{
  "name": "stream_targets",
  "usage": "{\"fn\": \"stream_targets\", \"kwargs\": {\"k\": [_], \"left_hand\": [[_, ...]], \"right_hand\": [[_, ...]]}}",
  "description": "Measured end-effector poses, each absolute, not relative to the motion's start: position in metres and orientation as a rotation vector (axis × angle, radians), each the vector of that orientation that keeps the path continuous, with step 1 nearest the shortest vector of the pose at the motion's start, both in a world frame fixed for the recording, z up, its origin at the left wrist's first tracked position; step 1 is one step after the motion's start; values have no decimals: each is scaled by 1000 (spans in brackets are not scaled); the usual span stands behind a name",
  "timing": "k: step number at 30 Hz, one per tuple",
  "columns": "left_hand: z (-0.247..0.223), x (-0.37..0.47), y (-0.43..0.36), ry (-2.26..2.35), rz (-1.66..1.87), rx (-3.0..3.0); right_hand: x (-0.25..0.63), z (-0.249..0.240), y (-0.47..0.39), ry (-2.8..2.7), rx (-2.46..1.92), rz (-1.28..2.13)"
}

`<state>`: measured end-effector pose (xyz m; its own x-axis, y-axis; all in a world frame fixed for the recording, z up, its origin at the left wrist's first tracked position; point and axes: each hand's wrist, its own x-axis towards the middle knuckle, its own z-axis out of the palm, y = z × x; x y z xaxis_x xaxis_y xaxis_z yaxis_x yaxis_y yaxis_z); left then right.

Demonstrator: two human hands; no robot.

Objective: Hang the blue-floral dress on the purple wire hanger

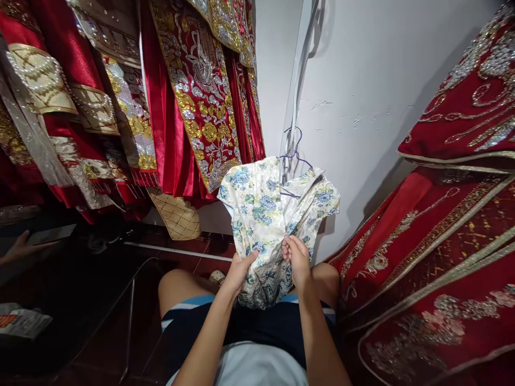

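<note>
A white short-sleeved floral blouse [263,209] with blue flowers hangs on a dark purple hanger [296,150] in front of me, its lower part bunched above my lap. My left hand [242,268] grips the cloth at the left side, thumb on top and the other fingers hidden beneath. At the bottom of the V-shaped neckline, my right hand [295,254] pinches the front edge between curled fingers. Whether a button or other small piece sits in that pinch is hidden.
Red embroidered costumes [205,96] hang at the left, and a red beaded gown [434,241] fills the right. A clear plastic strip [300,69] hangs before the white wall [362,69]. At far left, a hand [18,249] shows near a flat pale object on a dark surface.
</note>
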<state>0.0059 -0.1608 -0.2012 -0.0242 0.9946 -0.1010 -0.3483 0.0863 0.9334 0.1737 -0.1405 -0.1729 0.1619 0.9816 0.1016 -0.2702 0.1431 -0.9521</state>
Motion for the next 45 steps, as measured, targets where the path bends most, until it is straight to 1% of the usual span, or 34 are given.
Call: {"fn": "stream_targets", "kwargs": {"k": [2,6,8,10,12,18,21,28,32,35,37,42,43,45], "left_hand": [[-206,8,-161,1148,1388,975],[-205,22,-164,1530,1837,1320],[-197,32,-163,1537,1854,1602],[-189,43,-158,1368,1662,1863],[-184,54,-151,1253,1482,1956],[-182,67,-139,1255,1293,2094],[-178,66,-140,1318,1114,2222],[-159,77,-144,1463,564,2506],[-161,75,-143,1437,442,2563],[-157,64,-132,1322,533,2494],[-144,56,-121,1231,725,2412],[-77,49,-82,1091,1388,2252],[-63,51,-74,1061,1474,2265],[-39,55,-58,1012,1505,2367]], "right_hand": [[181,-173,-146,-877,-984,1140],[185,-169,-152,-855,-1001,1185],[182,-165,-155,-913,-1014,1192],[178,-161,-157,-984,-1010,1184],[175,-158,-158,-1045,-1001,1170],[188,-142,-141,-1029,-1014,1175],[199,-117,-112,-986,-962,1155],[210,-33,-32,-955,-882,1128],[210,-17,-27,-997,-882,1141],[208,-25,-39,-1052,-847,1092],[209,-31,-48,-1068,-828,1059],[212,-35,-67,-1147,-838,985],[213,-34,-69,-1163,-837,970],[214,-33,-72,-1187,-832,944]]}}
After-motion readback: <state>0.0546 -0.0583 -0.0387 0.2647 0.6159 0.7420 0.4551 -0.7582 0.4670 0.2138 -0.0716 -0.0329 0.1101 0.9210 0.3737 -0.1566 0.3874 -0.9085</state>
